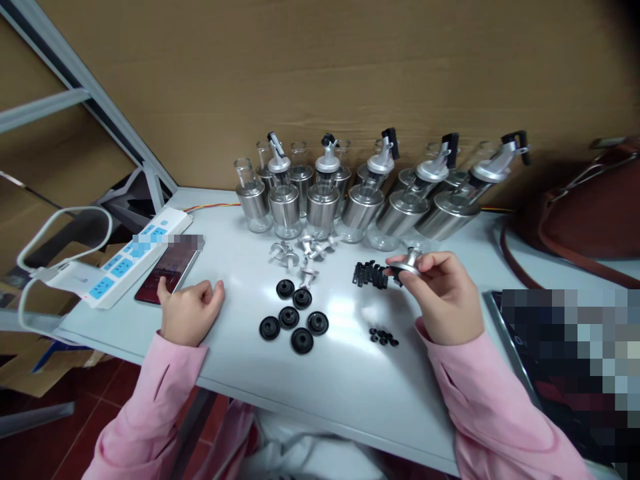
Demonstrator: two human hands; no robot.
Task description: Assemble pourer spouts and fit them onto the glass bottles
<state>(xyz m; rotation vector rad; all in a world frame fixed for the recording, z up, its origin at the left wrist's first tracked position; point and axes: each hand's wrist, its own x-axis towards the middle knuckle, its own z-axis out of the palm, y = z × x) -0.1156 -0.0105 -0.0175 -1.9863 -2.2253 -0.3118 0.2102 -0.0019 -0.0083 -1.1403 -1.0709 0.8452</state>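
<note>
My right hand (pixel 447 300) pinches a silver pourer top (pixel 406 267) between thumb and fingers, above the table. Close by its fingertips lies a cluster of slim black levers (pixel 370 274), and nearer the front a little group of small black caps (pixel 384 337). My left hand (pixel 190 310) holds nothing; one outstretched finger touches the screen of a phone (pixel 167 270), while its other fingers are partly curled and the thumb stands apart. Between the hands are several round black stoppers (pixel 289 317), with a pile of loose silver pourer tops (pixel 307 250) behind them.
Glass bottles with steel sleeves (pixel 323 203) stand in rows at the back, several topped by pourers. A white power strip (pixel 135 260) with a cable lies left. A brown bag (pixel 590 207) and a dark, partly blurred screen device (pixel 560 360) sit right. Cardboard (pixel 320 67) backs the table.
</note>
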